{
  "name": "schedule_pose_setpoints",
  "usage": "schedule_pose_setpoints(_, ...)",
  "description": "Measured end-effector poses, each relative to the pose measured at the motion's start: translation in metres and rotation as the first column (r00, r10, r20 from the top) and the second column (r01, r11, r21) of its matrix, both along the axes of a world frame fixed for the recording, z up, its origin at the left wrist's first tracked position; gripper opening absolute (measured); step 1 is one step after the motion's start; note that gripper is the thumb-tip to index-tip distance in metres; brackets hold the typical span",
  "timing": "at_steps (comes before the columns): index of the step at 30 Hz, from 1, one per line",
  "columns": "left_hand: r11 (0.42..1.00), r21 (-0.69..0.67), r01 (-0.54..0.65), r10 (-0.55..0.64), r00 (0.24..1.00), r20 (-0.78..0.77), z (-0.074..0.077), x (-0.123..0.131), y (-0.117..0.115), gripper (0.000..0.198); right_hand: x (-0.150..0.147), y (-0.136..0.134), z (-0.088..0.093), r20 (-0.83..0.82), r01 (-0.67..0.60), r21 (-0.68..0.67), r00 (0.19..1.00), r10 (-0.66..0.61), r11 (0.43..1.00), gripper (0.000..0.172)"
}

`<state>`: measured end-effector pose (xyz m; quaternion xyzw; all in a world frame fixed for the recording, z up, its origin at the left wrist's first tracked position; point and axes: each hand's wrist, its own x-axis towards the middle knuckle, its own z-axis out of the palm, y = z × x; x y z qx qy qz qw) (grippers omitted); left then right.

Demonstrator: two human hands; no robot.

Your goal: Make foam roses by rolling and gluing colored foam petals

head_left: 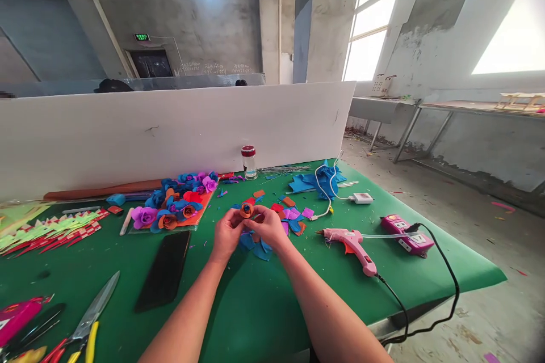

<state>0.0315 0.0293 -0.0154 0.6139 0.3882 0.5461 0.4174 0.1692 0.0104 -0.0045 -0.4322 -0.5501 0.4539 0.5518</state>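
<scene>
Firstly, at the left, scissors (96, 306) lie with blades pointing away from the person, near a black phone (164, 272). Beyond the phone, blue, purple and orange flowers (170, 204) are grouped on an orange sheet (202, 210). The left hand (229, 232) pinches a small orange-and-blue flower (247, 210), located between both hands above the green table (251, 312). The right hand (270, 226) grips the same flower (its exact fingertip contact is unclear). Loose petals (292, 214) lie beside it. Further right, a pink glue gun (347, 238) lies near a power strip (409, 242).
</scene>
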Motion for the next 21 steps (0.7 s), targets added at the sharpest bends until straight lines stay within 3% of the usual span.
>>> schedule_pose_setpoints(7, 0.997, 0.069, -0.043, 0.046, 0.998, -0.048, -0.001, 0.0, -0.002, 0.03, -0.003, 0.005, -0.009, 0.104, 0.137, 0.192, 0.982, -0.159, 0.972, 0.02)
schedule_pose_setpoints(18, 0.991, 0.094, -0.092, 0.099, 0.993, -0.068, -0.003, -0.002, -0.004, 0.026, 0.005, -0.004, 0.007, 0.005, 0.053, 0.186, 0.998, -0.055, 0.981, 0.035)
schedule_pose_setpoints(21, 0.981, 0.129, -0.144, 0.157, 0.983, -0.097, -0.005, -0.005, -0.004, 0.023, 0.014, -0.007, 0.015, -0.16, 0.013, 0.162, 0.987, 0.013, 0.987, 0.042)
